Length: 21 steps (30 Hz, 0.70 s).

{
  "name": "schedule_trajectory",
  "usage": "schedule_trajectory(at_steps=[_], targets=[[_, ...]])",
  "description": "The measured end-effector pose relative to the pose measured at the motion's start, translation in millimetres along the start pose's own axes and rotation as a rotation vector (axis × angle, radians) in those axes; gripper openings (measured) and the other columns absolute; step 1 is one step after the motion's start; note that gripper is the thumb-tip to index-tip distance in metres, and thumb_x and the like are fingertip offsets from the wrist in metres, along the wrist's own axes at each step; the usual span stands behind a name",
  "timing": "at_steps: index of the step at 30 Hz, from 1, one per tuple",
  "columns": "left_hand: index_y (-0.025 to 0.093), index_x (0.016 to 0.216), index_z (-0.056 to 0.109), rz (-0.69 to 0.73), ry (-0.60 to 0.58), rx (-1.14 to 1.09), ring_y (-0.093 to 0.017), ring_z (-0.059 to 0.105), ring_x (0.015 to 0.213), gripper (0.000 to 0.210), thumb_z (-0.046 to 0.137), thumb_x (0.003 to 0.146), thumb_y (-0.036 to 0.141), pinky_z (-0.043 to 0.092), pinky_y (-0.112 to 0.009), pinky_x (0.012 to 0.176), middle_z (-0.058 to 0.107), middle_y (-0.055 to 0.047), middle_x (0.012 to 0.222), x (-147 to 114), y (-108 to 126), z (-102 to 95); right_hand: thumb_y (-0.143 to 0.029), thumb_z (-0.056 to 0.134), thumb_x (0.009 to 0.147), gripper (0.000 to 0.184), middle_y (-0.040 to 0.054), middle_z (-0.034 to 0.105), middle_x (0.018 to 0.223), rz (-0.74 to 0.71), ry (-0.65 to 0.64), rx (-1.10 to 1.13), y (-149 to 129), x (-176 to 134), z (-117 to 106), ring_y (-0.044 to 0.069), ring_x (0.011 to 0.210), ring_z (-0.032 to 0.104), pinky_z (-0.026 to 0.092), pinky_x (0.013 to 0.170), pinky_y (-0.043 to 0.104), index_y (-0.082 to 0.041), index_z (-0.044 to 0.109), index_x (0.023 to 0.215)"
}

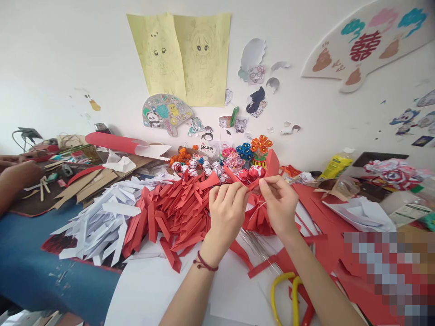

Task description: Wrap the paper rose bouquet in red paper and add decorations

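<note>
**Red paper strip [272, 164] pinched in both hands above crowded heaps**

The person's forearms reached over a white board [142, 294], whose curved edge bordered the blue tabletop [37, 253] at left. Room to move lay mainly upward and back over that board. A heap of folded red pieces [183, 208] crowded right beside the left hand [228, 206], with folded white pieces [102, 217] farther left. Red sheets [326, 217] spread to the right, and paper flowers [233, 162] stood behind the hands, near the wall [68, 54].

The left hand's fingers curled over the strip's lower part, pinching it, their tips mostly hidden. Just beside, the right hand [280, 199] pinched it between thumb and forefinger. The bottom edge cut off a tool's yellow handles [295, 294]; thin wires [258, 246] lay partly covered. Pixelation masked the lower right corner. A co-worker's hand [23, 174] was cut off at left; whether it held anything could not be told.

The strip, plain red, rose broad above the right hand's fingers and narrowed into the grip, where its folds were hard to make out.
</note>
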State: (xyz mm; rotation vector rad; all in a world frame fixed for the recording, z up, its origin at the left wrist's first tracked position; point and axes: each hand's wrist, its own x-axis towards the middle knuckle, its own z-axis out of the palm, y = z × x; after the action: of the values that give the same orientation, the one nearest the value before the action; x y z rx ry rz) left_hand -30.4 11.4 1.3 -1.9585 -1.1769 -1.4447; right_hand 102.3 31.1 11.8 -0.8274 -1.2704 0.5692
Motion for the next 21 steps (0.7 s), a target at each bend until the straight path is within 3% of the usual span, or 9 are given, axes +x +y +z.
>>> schedule_trajectory(at_steps=[7,21], targets=[[0.022,0.092,0.063,-0.096,0.033,-0.058,-0.021,0.064,0.086,0.004,0.065,0.095,0.023,0.037,-0.037,0.080,0.077,-0.003,0.095,2.2,1.1,-0.6,-0.042,0.069,0.089,0.019,0.0021,0.069,0.077,0.006,0.010,-0.009,0.5,-2.2,1.5,0.020,0.074,0.069,0.059,0.070,0.033,-0.024,0.066,0.086],[0.021,0.090,0.064,-0.094,0.001,-0.035,-0.020,0.062,0.084,0.008,0.063,0.097,0.023,0.036,-0.037,0.081,0.076,-0.003,0.091,1.0,0.7,2.3,-0.041,0.070,0.089,0.020,0.0012,0.069,0.074,-0.009,0.052,0.023,-4.5,-1.6,3.0,0.018,0.069,0.069,0.059,0.067,0.031,-0.023,0.065,0.083]])
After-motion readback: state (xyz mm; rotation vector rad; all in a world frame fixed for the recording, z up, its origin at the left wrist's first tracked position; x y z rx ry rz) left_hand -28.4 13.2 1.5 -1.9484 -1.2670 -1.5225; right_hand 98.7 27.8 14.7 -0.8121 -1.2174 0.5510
